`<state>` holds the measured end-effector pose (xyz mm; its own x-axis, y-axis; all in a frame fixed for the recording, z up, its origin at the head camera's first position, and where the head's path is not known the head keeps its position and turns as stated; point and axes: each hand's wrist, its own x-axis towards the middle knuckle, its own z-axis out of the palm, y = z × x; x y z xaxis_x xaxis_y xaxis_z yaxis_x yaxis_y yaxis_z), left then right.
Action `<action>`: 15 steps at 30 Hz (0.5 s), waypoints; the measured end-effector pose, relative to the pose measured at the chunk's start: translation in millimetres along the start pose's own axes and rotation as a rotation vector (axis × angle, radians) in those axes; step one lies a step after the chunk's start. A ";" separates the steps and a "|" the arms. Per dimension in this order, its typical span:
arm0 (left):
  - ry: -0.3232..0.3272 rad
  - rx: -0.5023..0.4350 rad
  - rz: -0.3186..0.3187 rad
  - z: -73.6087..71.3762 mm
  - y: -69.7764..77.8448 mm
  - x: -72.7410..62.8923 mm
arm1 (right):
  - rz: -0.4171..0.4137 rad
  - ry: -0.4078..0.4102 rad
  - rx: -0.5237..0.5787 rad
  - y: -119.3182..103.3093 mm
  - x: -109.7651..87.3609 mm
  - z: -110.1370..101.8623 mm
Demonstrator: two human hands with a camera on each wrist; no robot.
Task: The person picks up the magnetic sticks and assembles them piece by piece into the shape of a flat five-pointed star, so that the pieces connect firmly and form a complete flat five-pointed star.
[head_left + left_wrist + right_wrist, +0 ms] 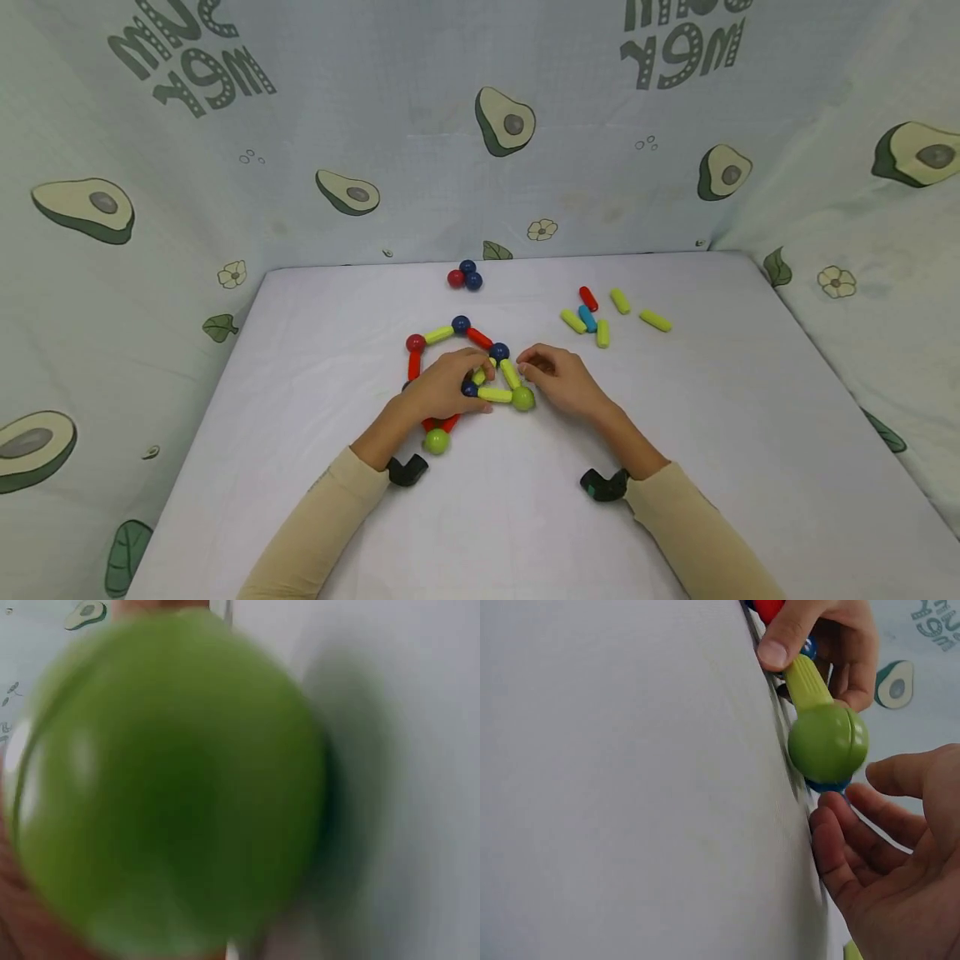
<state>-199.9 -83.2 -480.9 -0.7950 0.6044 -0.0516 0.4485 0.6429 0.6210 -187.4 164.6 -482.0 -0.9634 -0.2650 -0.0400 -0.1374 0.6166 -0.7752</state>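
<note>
A flat frame of colored sticks and balls lies on the white table. My left hand (448, 385) reaches over its middle and pinches a blue ball (470, 389) between thumb and fingers, hiding part of the frame. From that ball a lime stick (495, 395) runs to a green ball (523, 398); another lime stick (510, 373) links this to a blue ball (499, 352). Just right of the green ball, my right hand (564, 383) holds nothing, its fingers loosely bent. A second green ball (172, 787) fills the left wrist view.
Behind the frame sit a red ball (456, 278) and two blue balls (473, 281). At the back right lie several loose lime sticks (656, 321), a red stick (588, 298) and a blue stick (587, 318). An avocado-print cloth (420, 125) hangs behind the table.
</note>
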 end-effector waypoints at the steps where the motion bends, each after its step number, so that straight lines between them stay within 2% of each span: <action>1: -0.029 0.007 0.005 -2.6 -1.3 -0.6 | 0.005 0.007 -0.003 1.5 -1.2 -2.1; 5: -0.130 0.040 -0.016 -13.5 -4.6 -5.5 | 0.030 0.086 -0.016 11.3 -6.2 -15.8; 9: -0.193 0.021 -0.027 -21.7 -4.2 -10.9 | 0.054 0.232 -0.045 26.4 -7.9 -32.9; 12: -0.188 -0.032 -0.027 -22.4 -2.8 -11.9 | 0.092 0.348 -0.081 37.2 -7.0 -43.4; 15: -0.125 -0.059 -0.027 -17.2 -2.0 -8.9 | 0.153 0.422 -0.102 44.7 -5.5 -51.7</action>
<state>-200.8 -98.0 -468.2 -0.7477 0.6436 -0.1636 0.3998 0.6331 0.6629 -200.1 231.9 -483.8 -0.9808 0.1469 0.1280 0.0118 0.7006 -0.7135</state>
